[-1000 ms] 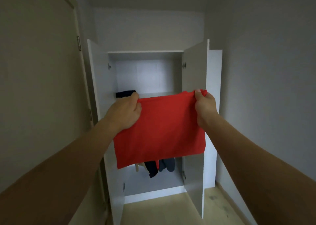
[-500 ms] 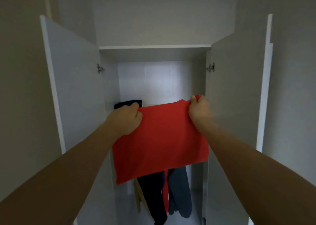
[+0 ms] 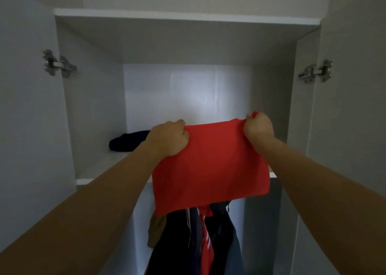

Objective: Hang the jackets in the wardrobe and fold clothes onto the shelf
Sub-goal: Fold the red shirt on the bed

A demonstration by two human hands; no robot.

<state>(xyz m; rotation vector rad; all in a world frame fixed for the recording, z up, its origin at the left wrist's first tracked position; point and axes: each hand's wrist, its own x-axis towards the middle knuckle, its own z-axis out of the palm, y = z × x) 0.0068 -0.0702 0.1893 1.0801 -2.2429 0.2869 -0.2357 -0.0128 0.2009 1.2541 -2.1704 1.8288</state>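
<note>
Both hands hold a folded red garment (image 3: pixel 211 166) up in front of the open wardrobe (image 3: pixel 188 19). The left hand (image 3: pixel 169 139) grips the garment's upper left corner, its fingers curled tight into a fist round the cloth. The right hand (image 3: pixel 259 128) pinches the upper right corner, fingers bunched together with a small peak of red cloth sticking up above them. The garment hangs as a rough rectangle, its long axis running side to side between the two hands, its top edge stretched nearly level and tilted slightly up toward the right. Its flat face is toward the camera and its lower edge hangs free, below the front edge of the shelf (image 3: pixel 83 179), so the cloth covers the middle and right part of that edge. Whether it touches the shelf cannot be told.

On the shelf, toward its back left corner, lies a dark folded garment (image 3: pixel 127 142), partly hidden behind the left wrist. Below the shelf hang several jackets (image 3: pixel 219 237), dark blue, red with white stripes, and a brown one at the left. Both doors stand open, a metal hinge (image 3: pixel 58 64) showing on each side.
</note>
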